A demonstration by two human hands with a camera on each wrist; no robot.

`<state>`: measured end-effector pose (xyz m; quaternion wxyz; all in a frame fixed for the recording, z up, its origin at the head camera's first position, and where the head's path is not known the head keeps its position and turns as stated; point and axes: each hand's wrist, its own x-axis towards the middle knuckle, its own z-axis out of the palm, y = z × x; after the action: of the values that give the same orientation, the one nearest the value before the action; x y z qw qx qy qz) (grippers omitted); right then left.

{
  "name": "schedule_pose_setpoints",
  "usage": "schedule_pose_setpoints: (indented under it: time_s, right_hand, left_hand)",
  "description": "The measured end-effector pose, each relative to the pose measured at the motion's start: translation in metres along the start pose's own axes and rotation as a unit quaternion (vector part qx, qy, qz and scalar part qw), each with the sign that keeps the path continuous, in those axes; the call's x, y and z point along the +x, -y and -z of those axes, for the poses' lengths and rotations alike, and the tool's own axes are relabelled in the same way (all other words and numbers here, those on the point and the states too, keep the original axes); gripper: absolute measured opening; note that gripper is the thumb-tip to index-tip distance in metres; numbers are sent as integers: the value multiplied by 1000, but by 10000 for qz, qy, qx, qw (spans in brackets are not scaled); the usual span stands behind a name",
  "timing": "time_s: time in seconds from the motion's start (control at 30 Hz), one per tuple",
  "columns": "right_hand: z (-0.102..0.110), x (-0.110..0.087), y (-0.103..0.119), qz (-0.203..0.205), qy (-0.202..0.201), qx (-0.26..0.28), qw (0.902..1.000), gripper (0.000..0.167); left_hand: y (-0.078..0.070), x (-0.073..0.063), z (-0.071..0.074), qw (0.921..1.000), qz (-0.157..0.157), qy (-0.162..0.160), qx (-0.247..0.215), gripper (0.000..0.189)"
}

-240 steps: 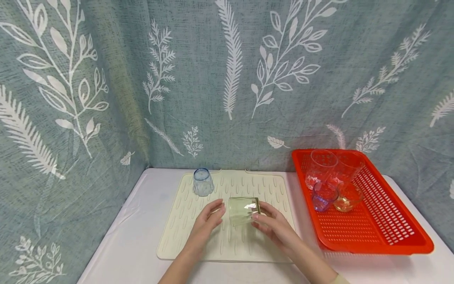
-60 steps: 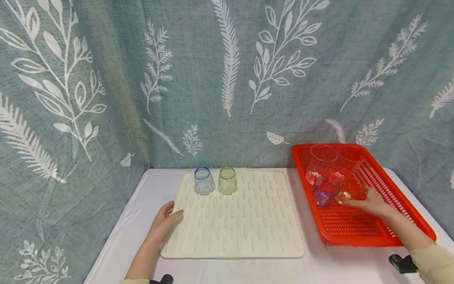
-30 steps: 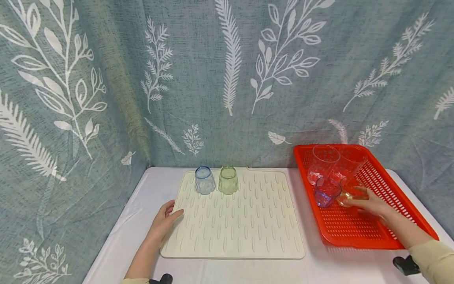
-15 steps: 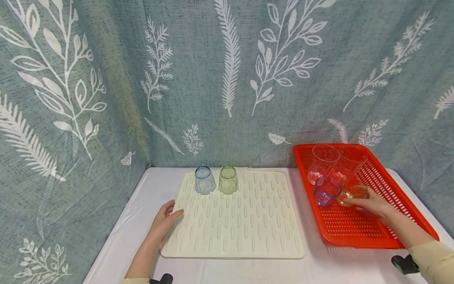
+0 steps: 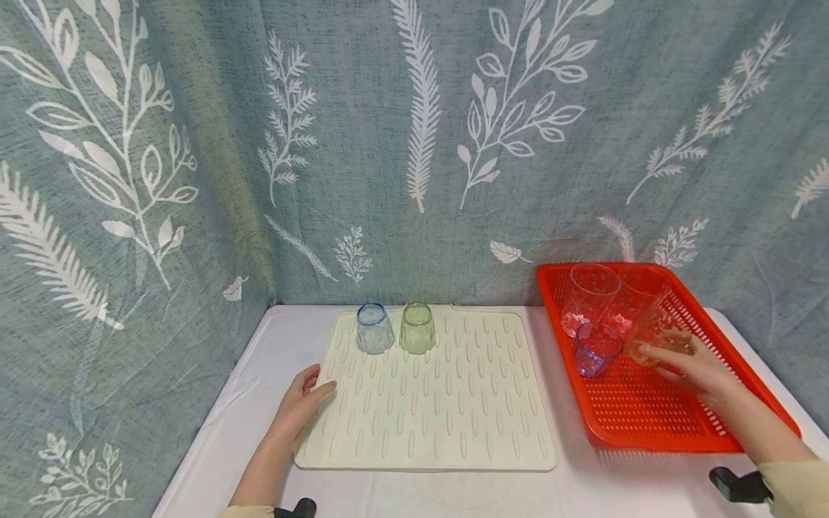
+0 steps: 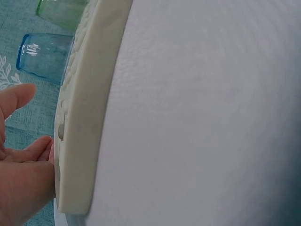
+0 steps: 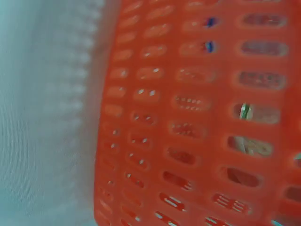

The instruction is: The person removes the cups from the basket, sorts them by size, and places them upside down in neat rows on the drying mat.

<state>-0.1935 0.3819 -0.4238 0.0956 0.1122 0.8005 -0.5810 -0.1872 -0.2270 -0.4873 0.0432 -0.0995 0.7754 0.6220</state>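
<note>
In the head view my right hand (image 5: 689,363) reaches into the red basket (image 5: 631,435) and grips an amber glass (image 5: 637,352), partly hidden by the fingers. Left of it stands a purple glass (image 5: 597,351). My left hand (image 5: 301,403) lies at the left edge of the cream drying mat (image 5: 430,410), fingers relaxed and holding nothing. At the mat's back left, a blue glass (image 5: 374,331) and a green glass (image 5: 417,329) stand side by side, narrower end up. The right wrist view shows only the basket's slotted wall (image 7: 197,113); the hand is hidden there.
Two taller clear glasses (image 5: 592,295) stand at the back of the basket. A white cloth (image 5: 414,496) covers the table, and a green-grey leaf-patterned curtain (image 5: 363,144) hangs behind and at the sides.
The green glass, held above the mat eight seconds ago, now stands beside the blue one. My right hand has taken hold of the amber glass and shifted slightly right; the left hand stays still.
</note>
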Motion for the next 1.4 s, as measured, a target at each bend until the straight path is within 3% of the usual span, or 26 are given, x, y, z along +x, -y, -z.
schedule_pose_setpoints:
  time_s: [0.2,0.3,0.5,0.8,1.0,1.2,1.4]
  right_hand:
    - [1,-10,5,118,-22,864,9962,41]
    - [-2,-16,9,193,-27,1227,9923,34]
    - [-17,-31,18,309,-132,1674,9853,34]
    - [-58,-49,37,706,-341,1923,9782,38]
    - [-83,-56,51,760,-57,1812,9805,40]
    - [-108,-59,62,697,156,1366,9881,55]
    - [-133,-65,69,692,425,1418,9866,66]
  left_hand:
    - [1,1,0,10000,-1,-17,-6,73]
    - [1,1,0,10000,-27,-10,17,73]
    - [1,1,-1,10000,6,-24,-13,74]
    - [1,0,-1,10000,-33,-28,-15,75]
    - [1,0,-1,10000,-32,-60,30,75]
    - [1,0,-1,10000,29,-67,56,76]
    - [0,0,-1,10000,48,-43,38,75]
